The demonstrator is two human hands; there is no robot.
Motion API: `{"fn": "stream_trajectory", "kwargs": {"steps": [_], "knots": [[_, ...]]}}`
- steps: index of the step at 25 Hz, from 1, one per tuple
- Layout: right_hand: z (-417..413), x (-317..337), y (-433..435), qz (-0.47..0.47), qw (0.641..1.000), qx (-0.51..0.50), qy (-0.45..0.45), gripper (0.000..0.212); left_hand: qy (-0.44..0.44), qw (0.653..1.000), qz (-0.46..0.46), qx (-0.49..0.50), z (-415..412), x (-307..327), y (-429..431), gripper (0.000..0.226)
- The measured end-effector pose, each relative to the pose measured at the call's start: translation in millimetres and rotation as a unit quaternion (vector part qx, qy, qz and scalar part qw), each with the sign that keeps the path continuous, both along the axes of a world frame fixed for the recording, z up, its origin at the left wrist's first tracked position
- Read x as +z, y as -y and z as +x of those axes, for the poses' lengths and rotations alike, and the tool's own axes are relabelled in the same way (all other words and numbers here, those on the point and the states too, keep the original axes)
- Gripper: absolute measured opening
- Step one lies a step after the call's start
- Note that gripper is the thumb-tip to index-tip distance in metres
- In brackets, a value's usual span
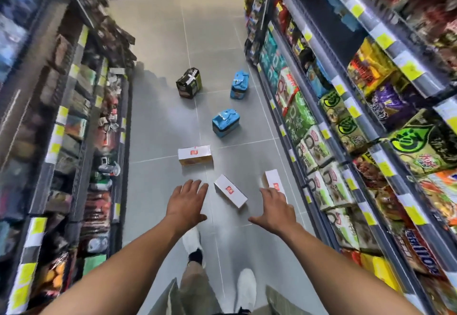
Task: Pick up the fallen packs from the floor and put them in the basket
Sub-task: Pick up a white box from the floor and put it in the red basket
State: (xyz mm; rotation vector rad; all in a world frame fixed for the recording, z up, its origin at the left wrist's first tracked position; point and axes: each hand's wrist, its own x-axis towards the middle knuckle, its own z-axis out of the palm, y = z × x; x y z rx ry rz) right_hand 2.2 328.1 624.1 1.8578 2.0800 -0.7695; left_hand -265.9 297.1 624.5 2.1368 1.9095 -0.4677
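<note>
We count six packs, and all six lie on the floor (160, 117), so none is picked up yet. Three are white boxes: the middle white box (230, 190) lies low in the middle of the frame between the two hands, the right white box (273, 178) is just to its right, and the far white box (195, 155) sits a bit higher up. Above them is the near blue pack (225, 122), and higher again the far blue pack (239, 84) with the dark pack (189, 82) to its left. The left hand (186, 203) hangs over the floor just left of the middle white box, fingers straight and spread, holding nothing. The right hand (274, 209) is spread wide too and holds nothing; it covers a corner of the right white box, but we cannot tell if it touches it. We see no basket anywhere. We think the job is right at the start: a reach for the first box, with all six packs left to lift and put in. The left shelves (74, 129) and right shelves (358, 117) line the sides of the frame.
</note>
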Motion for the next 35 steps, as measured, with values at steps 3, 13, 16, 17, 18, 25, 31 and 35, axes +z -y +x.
{"fn": "stream_trajectory", "kwargs": {"steps": [3, 13, 16, 17, 18, 25, 31, 35], "knots": [[-23, -11, -32, -0.018, 0.998, -0.066, 0.012, 0.085, 0.0, 0.997, -0.002, -0.073, -23, -13, -65, 0.092], [-72, -98, -102, -0.072, 0.985, -0.157, 0.003, 0.079, 0.01, 0.973, -0.077, -0.219, -41, -109, -193, 0.083], [-68, -167, -111, -0.075, 0.985, -0.157, 0.002, 0.077, -0.005, 0.968, -0.088, -0.235, -28, -175, -213, 0.079], [-66, -191, -115, -0.076, 0.985, -0.156, 0.0, 0.076, -0.008, 0.967, -0.091, -0.239, -24, -198, -220, 0.079], [-65, -219, -119, -0.076, 0.985, -0.157, -0.002, 0.076, -0.01, 0.965, -0.091, -0.245, -20, -225, -226, 0.079], [-64, -434, -147, -0.081, 0.986, -0.146, -0.009, 0.086, -0.022, 0.959, -0.081, -0.272, 3, -437, -257, 0.081], [-72, -586, -160, -0.045, 0.991, -0.122, 0.0, 0.092, -0.076, 0.932, -0.054, -0.351, 18, -589, -276, 0.073], [-74, -622, -160, -0.002, 0.992, -0.124, 0.014, 0.085, -0.064, 0.931, -0.043, -0.358, 26, -619, -288, 0.051]]}}
